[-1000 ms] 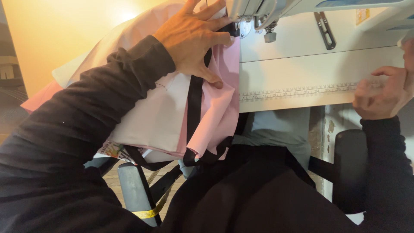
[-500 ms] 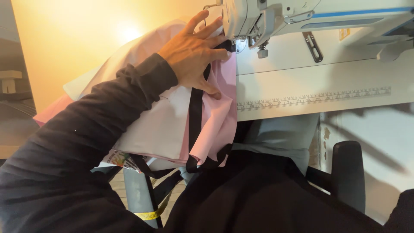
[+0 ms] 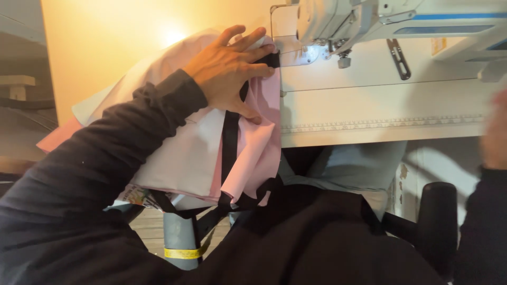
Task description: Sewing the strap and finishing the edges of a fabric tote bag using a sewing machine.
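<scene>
White table (image 3: 369,108): pink fabric (image 3: 253,153) bunched, black strap (image 3: 230,142).

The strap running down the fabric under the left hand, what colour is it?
Black; the strap lies on pink fabric, clearest in the head view.

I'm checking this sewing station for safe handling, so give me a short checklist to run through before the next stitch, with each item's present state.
1. Left hand flat on the pink fabric, fingers spread: ok.
2. Fingertips apart from the needle area: ok, a gap shows.
3. Black strap lying straight along the fabric: ok where visible; its lower end hangs off the table edge.
4. Fabric fed under the sewing machine foot: cannot tell, the hand hides the edge.
5. Right hand on the work: not ok, it is blurred at the right frame edge, off the fabric.
6. Work light on: ok.
</scene>
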